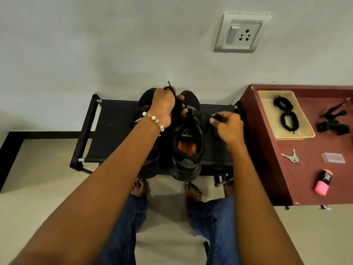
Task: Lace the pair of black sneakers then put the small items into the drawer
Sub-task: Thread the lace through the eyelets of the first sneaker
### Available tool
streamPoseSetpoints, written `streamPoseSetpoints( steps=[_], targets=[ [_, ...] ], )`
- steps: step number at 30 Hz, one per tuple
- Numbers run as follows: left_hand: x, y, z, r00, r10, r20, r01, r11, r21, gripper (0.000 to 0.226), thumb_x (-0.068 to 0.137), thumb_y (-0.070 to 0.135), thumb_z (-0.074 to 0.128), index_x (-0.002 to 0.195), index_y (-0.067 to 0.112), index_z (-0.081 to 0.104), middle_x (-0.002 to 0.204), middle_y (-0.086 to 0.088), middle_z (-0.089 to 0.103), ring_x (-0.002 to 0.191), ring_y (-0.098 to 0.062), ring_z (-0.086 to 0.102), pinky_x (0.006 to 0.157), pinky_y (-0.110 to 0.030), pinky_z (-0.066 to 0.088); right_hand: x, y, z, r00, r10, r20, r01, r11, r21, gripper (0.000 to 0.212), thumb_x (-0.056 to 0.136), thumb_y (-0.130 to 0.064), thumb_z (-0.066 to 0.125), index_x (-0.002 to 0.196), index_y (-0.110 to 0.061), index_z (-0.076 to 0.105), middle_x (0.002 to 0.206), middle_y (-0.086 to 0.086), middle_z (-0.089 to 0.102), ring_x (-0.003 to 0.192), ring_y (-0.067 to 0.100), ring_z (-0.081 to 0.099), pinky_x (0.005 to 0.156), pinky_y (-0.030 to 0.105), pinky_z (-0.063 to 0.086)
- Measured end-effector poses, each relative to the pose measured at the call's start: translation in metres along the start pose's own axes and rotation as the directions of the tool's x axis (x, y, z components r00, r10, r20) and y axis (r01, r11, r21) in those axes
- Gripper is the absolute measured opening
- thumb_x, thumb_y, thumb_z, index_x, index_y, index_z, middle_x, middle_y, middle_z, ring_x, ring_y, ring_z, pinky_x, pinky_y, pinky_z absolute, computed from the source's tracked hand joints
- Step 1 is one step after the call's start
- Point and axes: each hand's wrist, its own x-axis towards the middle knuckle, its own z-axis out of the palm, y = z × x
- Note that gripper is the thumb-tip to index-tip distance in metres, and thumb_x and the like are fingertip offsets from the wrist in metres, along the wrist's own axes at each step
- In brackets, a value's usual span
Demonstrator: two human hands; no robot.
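Observation:
Two black sneakers stand side by side on a black shoe rack (pixel 114 123). The right sneaker (pixel 188 150) shows an orange insole; the left sneaker (pixel 148 165) is mostly hidden under my left forearm. My left hand (pixel 165 108) is closed on one end of a black lace (pixel 170 87) above the right sneaker's toe area. My right hand (pixel 228 126) pinches the other lace end (pixel 214 117), pulled out to the right of the shoe. A second black lace (pixel 286 113) lies coiled in a beige tray (pixel 267 111).
A maroon cabinet top (pixel 267 169) stands to the right with keys (pixel 291 156), a clear small case (pixel 333 157), a pink-and-black item (pixel 323 182) and a black clip (pixel 333 121). Wall socket (pixel 242 33) above. My bare feet (pixel 140 188) stand below the rack.

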Motion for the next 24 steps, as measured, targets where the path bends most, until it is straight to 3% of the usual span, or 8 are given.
streamPoseSetpoints(
  steps=[3,6,7,12,15,18,22,24],
  targets=[
    [-0.012,0.009,0.003,0.995,0.097,-0.005,-0.095,0.983,0.155,0.035,0.096,0.004,0.031,0.120,0.029,0.038,0.077,-0.010,0.059,0.061,-0.024,0.053,0.063,-0.040,0.054,-0.011,-0.013,-0.014,0.995,0.098,-0.002,-0.095,0.975,0.200,0.004,0.089,-0.015,0.069,0.090,-0.018,0.072,0.092,0.003,0.070,0.093,0.022,0.065,0.078,0.040,0.058],
    [-0.033,0.020,0.006,0.982,0.179,0.056,-0.187,0.922,0.339,0.047,0.093,-0.002,0.033,0.121,0.034,0.044,0.083,-0.011,0.064,0.064,-0.023,0.060,0.056,-0.032,0.053,-0.015,-0.024,-0.030,0.984,0.126,0.130,-0.064,0.914,-0.400,0.049,0.082,-0.003,0.068,0.127,-0.021,0.062,0.132,0.008,0.056,0.122,0.033,0.052,0.100,0.052,0.046],
    [-0.040,0.023,0.008,0.978,0.195,0.069,-0.206,0.902,0.380,0.041,0.093,-0.002,0.035,0.114,0.027,0.055,0.088,-0.013,0.066,0.066,-0.023,0.061,0.054,-0.031,0.053,-0.020,-0.034,-0.034,0.986,0.093,0.137,-0.022,0.895,-0.446,0.058,0.080,-0.001,0.065,0.133,-0.024,0.058,0.138,0.008,0.052,0.127,0.035,0.048,0.102,0.054,0.043],
    [-0.077,0.038,0.016,0.990,0.125,0.059,-0.138,0.893,0.429,0.017,0.094,0.015,0.054,0.092,0.005,0.068,0.096,-0.015,0.069,0.085,-0.032,0.069,0.071,-0.051,0.059,-0.066,-0.097,-0.046,0.917,-0.209,0.341,0.091,0.939,0.331,0.052,0.085,-0.014,0.074,0.134,-0.014,0.054,0.120,0.005,0.066,0.113,0.014,0.062,0.094,0.023,0.050],
    [-0.092,0.047,0.014,0.988,0.135,0.068,-0.152,0.879,0.451,0.029,0.094,0.030,0.057,0.100,0.003,0.065,0.098,-0.014,0.069,0.090,-0.034,0.070,0.070,-0.052,0.059,-0.086,-0.113,-0.034,0.899,-0.286,0.331,0.232,0.953,0.194,0.042,0.080,-0.022,0.079,0.117,-0.026,0.060,0.091,-0.005,0.069,0.089,0.013,0.068,0.085,0.029,0.056],
    [-0.108,0.054,0.007,0.976,0.192,0.099,-0.213,0.788,0.578,0.031,0.094,0.031,0.057,0.095,0.002,0.069,0.089,-0.014,0.070,0.074,-0.032,0.070,0.063,-0.045,0.061,-0.089,-0.111,-0.032,0.948,-0.270,0.167,0.238,0.953,0.189,0.014,0.085,-0.012,0.073,0.099,-0.013,0.073,0.080,0.000,0.073,0.081,0.018,0.070,0.084,0.043,0.057],
    [-0.120,0.061,-0.013,0.888,0.415,0.199,-0.382,0.425,0.821,0.033,0.094,0.034,0.058,0.084,0.009,0.076,0.069,0.002,0.068,0.057,-0.007,0.060,0.055,-0.016,0.047,-0.094,-0.121,-0.053,0.958,-0.252,0.138,0.181,0.902,0.391,0.013,0.091,-0.005,0.064,0.090,-0.014,0.074,0.089,0.003,0.075,0.086,0.010,0.070,0.076,0.018,0.053],
    [-0.122,0.064,-0.022,0.878,0.388,0.279,-0.448,0.465,0.764,0.027,0.094,0.030,0.060,0.078,0.014,0.076,0.074,-0.001,0.071,0.061,-0.004,0.060,0.059,-0.011,0.045,-0.094,-0.127,-0.065,0.966,-0.223,0.134,0.141,0.881,0.451,0.013,0.093,-0.003,0.061,0.091,-0.012,0.071,0.089,0.004,0.074,0.086,0.013,0.070,0.072,0.014,0.050]
  ],
)
